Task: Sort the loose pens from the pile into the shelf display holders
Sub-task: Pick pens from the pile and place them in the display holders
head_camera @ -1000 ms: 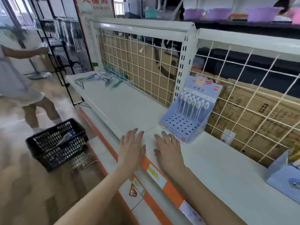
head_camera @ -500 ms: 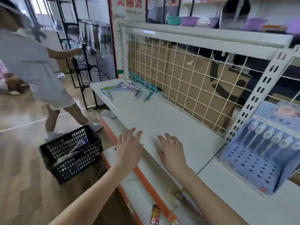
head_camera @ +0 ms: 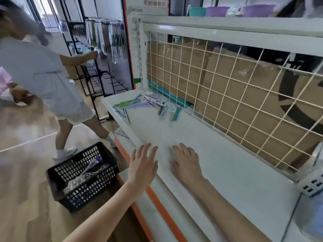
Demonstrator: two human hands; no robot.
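Both hands are held flat and empty, fingers spread: left hand [head_camera: 142,165] over the front lip of the white metal shelf [head_camera: 227,173], right hand [head_camera: 186,162] on it, apparently for support. No pen is gripped. The loose pile of coloured plastic pens [head_camera: 148,103] lies at the far end, well apart; the blue perforated display holder [head_camera: 312,186] is barely visible at right.

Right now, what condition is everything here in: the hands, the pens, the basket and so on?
Left hand: open, fingers straight, holding nothing.
Right hand: open, flat over the shelf, holding nothing.
Pen pile: loose, scattered at the shelf's far end, untouched.
Shelf: white, bare beside the hands.
Black basket: upright on the floor, packaged items inside.
Display holder: only a corner shows; contents cannot be told.
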